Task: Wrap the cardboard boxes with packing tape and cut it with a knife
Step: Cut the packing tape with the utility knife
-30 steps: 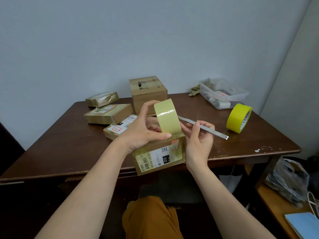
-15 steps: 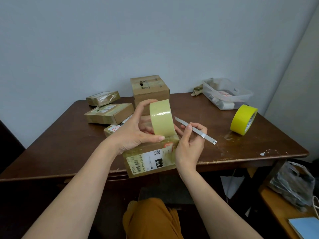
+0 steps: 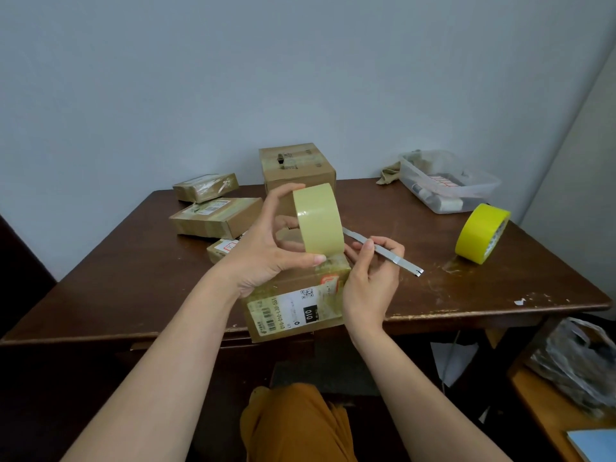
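Setting: plain room in a home, used as an improvised parcel-packing corner. Evidence: scuffed dark wooden worktop [image 3: 433, 295] against a bare pale wall [image 3: 300, 78]; small labelled cardboard boxes [image 3: 215, 216]; yellow tape roll [image 3: 480, 233]; clear plastic tub [image 3: 450, 188] of oddments; plastic bag [image 3: 576, 365] at right.

The left hand [image 3: 266, 251] and tape roll [image 3: 318, 218] hide the top of the labelled box [image 3: 293, 308]. The knife [image 3: 383, 251] blade end lies behind the roll. A blue pad [image 3: 595, 443] is cut off by the lower right corner.
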`<state>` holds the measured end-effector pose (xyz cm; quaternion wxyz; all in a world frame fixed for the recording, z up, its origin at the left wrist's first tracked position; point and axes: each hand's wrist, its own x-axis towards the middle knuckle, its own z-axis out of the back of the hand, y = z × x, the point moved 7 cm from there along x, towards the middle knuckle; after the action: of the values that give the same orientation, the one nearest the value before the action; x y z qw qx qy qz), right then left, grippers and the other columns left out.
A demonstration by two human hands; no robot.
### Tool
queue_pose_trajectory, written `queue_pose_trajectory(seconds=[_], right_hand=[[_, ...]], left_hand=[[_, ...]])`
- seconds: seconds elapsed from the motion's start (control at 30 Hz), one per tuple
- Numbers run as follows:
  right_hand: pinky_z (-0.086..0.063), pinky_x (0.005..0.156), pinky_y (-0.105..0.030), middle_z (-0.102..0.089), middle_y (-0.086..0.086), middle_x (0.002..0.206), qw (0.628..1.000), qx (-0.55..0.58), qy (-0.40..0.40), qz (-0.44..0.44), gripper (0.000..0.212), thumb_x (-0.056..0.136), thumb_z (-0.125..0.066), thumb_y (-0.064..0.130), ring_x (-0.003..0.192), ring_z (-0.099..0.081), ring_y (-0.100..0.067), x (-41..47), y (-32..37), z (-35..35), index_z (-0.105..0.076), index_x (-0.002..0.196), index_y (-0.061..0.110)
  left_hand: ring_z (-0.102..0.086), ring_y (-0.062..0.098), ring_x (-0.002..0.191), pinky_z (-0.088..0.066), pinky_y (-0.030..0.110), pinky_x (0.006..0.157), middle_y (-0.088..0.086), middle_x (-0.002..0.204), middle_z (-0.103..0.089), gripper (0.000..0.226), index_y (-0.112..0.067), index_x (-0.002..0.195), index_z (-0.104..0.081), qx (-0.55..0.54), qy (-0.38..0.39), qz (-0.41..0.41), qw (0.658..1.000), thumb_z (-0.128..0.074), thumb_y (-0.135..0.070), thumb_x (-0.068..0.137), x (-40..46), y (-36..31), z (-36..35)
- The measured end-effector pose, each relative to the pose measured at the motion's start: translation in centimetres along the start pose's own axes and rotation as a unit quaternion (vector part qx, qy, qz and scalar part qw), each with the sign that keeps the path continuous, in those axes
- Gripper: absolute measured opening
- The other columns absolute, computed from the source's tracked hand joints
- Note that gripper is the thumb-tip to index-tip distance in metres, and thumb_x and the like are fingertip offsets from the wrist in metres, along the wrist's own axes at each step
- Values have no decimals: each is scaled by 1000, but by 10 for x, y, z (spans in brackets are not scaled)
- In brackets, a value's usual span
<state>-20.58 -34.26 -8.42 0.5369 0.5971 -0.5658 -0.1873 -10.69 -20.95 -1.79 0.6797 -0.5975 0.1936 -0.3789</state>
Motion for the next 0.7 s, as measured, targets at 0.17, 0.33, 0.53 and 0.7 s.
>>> queue_pose_trajectory(seconds=[0.17,0.33,0.53,0.7], right_hand=[[-54,67,-12,-64,6,98,1000,-17,-3,3,18,104,-46,14,83,-72,2,-1,-2,2,-46,96,31],[-53,66,-10,-64,6,97,1000,-14,6,-1,18,104,-46,15,83,-71,4,2,-2,2,-46,96,31],[-61,73,-32,-68,-12,96,990,121,-8,-64,8,103,-49,18,85,-76,-26,2,1,20,-50,100,25],[-60,79,-36,-70,-3,85,995,79,-34,43,8,101,-51,23,76,-74,-24,-17,23,59,-48,97,29]], left_hand=[[-71,40,96,-55,52,91,13,125,-61,98,-51,130,-43,-14,8,10,1000,-88,4,62,2,2,-1],[-69,44,96,-57,51,89,14,127,-61,99,-49,133,-42,-32,19,12,999,-88,-1,59,4,3,-4],[-71,23,80,-52,18,57,17,130,-58,98,-48,135,-40,-53,41,15,998,-85,0,61,5,8,-6],[-68,20,80,-46,15,51,15,130,-58,101,-51,134,-40,-61,43,21,997,-87,-6,56,5,11,-4]])
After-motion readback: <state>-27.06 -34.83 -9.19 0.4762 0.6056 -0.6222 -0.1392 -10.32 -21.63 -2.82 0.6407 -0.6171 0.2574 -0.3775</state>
